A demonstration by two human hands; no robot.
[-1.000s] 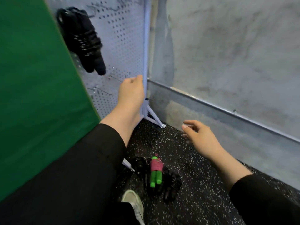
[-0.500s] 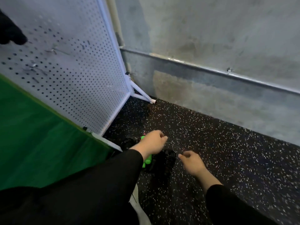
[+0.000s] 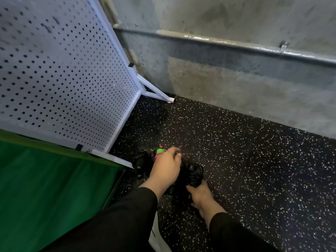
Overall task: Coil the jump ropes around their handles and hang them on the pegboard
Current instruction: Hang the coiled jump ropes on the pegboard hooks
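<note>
Both hands (image 3: 164, 170) (image 3: 200, 196) now down — gripping coiled jump ropes (image 3: 193, 174).

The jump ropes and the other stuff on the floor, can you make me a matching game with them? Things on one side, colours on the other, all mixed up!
Things:
1. pegboard
2. handle tip poking out above the left hand
3. coiled rope by the right hand
4. cloth on the left

Colours:
A. black
B. dark green
C. white
D. bright green

Pairs: 1-C, 2-D, 3-A, 4-B
</note>
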